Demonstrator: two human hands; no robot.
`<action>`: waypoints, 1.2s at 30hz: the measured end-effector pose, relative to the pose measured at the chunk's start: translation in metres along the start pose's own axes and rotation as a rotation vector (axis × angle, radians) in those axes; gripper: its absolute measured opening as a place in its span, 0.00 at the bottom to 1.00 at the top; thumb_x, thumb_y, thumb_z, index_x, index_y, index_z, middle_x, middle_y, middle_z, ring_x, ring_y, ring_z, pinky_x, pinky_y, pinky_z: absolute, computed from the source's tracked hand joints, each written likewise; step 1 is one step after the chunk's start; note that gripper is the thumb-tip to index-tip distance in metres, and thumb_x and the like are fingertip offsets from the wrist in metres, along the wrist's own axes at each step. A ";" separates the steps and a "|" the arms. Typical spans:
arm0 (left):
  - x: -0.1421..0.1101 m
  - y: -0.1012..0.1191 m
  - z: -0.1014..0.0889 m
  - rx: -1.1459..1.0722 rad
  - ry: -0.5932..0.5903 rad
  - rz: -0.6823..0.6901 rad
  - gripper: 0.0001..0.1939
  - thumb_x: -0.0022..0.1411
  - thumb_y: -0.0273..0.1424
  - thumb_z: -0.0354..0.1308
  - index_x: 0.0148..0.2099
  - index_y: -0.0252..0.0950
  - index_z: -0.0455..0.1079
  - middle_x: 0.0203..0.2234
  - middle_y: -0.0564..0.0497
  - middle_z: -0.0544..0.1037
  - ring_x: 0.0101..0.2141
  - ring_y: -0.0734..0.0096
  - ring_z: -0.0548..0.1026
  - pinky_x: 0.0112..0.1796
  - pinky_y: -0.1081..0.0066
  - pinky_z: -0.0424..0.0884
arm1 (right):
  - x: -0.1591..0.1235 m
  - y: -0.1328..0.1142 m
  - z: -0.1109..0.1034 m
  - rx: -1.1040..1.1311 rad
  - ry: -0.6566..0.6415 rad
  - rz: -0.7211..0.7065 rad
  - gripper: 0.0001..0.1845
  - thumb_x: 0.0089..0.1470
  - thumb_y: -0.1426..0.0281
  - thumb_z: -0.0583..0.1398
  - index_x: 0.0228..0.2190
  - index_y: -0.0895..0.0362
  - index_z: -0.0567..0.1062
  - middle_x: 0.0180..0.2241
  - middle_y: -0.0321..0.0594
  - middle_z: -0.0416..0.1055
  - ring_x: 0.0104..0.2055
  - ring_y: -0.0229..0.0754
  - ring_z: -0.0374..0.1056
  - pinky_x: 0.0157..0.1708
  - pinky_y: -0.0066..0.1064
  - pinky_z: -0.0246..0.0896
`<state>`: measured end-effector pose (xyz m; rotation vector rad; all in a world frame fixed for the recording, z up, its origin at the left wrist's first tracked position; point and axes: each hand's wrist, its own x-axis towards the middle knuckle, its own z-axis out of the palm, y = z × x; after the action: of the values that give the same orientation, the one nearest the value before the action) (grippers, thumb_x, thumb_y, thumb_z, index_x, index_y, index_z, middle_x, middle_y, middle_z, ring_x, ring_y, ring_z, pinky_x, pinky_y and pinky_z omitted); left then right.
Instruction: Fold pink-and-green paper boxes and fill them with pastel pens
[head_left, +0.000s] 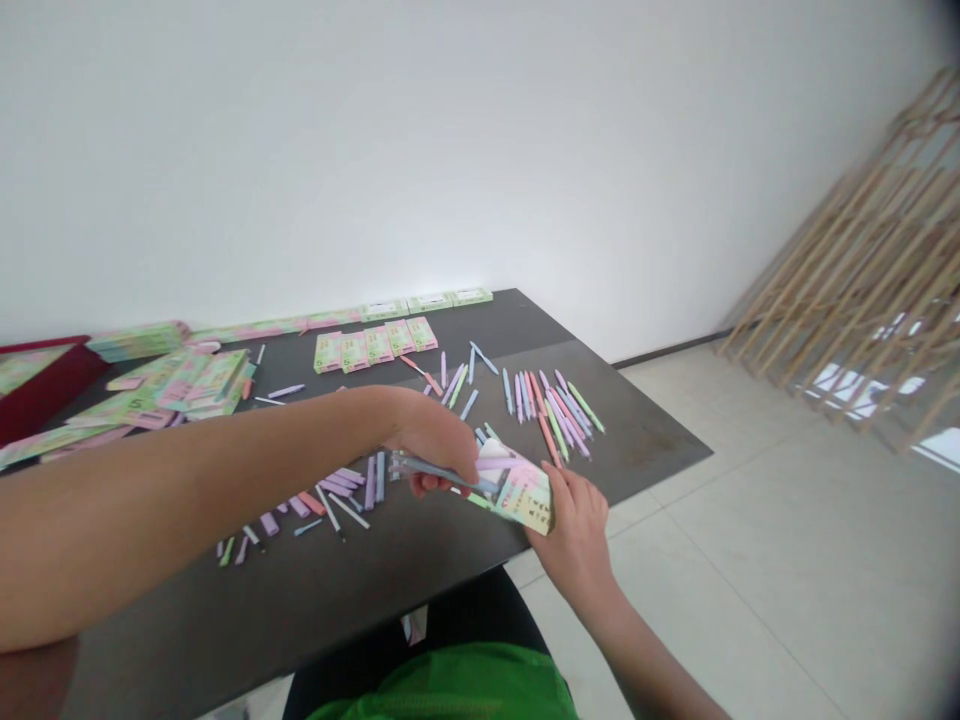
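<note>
My left hand [435, 440] is closed around a small bunch of pastel pens [442, 472], their tips pointing toward a small green and pink pen box [525, 492]. My right hand [574, 530] grips that box from below and the right, holding its open end toward the pens. Both hands meet above the near right edge of the dark table [337, 590]. A purple pen [499, 463] lies at the box's mouth.
Loose pastel pens [555, 410] are scattered across the table, with more to the left [322, 500]. Rows of small boxes [375, 348] and stacks of flat packs [180, 385] lie further back. A wooden lattice [862, 270] leans on the wall at right.
</note>
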<state>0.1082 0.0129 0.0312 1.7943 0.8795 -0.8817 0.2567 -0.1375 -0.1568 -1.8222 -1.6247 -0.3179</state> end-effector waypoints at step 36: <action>-0.007 0.002 -0.038 -0.234 -0.053 0.179 0.22 0.56 0.51 0.56 0.35 0.36 0.77 0.33 0.44 0.81 0.33 0.65 0.77 0.34 0.71 0.74 | 0.018 -0.022 0.026 0.205 -0.020 0.079 0.32 0.47 0.69 0.59 0.55 0.59 0.60 0.46 0.49 0.67 0.48 0.53 0.61 0.47 0.45 0.57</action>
<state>0.1137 0.0459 0.0504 1.6109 0.7430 -0.6793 0.2331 -0.1073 -0.1584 -1.7326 -1.5337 -0.0944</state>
